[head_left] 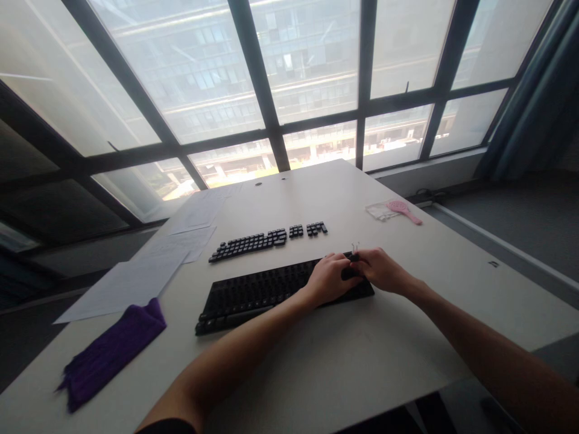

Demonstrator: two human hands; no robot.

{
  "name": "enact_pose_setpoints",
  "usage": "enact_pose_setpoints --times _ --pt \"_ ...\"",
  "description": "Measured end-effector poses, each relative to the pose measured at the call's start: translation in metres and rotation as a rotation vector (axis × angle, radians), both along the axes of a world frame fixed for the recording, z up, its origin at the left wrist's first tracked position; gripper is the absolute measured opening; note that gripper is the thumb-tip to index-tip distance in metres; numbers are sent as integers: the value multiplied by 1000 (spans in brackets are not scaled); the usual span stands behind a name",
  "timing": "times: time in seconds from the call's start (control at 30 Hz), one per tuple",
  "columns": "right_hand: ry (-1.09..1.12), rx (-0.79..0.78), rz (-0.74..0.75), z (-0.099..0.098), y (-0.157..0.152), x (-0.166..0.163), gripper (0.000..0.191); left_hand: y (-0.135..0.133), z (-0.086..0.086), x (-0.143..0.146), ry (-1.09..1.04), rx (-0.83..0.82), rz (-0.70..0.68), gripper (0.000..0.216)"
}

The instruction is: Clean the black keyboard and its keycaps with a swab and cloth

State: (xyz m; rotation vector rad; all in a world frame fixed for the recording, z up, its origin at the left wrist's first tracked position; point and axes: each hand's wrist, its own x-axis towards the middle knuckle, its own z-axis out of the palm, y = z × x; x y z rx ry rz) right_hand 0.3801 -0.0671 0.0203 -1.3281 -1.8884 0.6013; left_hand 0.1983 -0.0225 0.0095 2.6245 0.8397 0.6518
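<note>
Both my hands meet over the right end of a black keyboard (262,292), whose keycaps are largely off. My left hand (332,278) is closed, its fingertips against a small dark piece (351,257) that I cannot make out clearly. Touching the same spot, my right hand (382,268) pinches what looks like a wire keycap puller (355,246); its thin prongs stick up above the fingertips. Behind the keyboard, the removed black keycaps (253,244) lie in rows and small groups. My hands hide the keyboard's right part.
A folded purple cloth (115,355) and paper sheets (131,283) lie on the left of the white table (312,374). At right back are a pink brush-like object (402,209) and a clear plastic bag (377,211). Large windows (312,60) stand beyond.
</note>
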Motion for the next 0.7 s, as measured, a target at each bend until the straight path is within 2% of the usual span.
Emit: enact_pose_setpoints --times 0.17,0.3,0.47,0.7 --pt "298 -173 -27 -14 10 4 16 4 -5 1 -31 -56 19 20" --pt "388 -213 -68 -18 12 2 18 7 -8 2 -44 -75 19 20" --pt "380 -213 -88 -17 12 2 20 9 -10 2 -61 -108 20 23" --pt "230 -122 -38 -20 13 8 19 12 -13 1 -119 -106 -19 18"
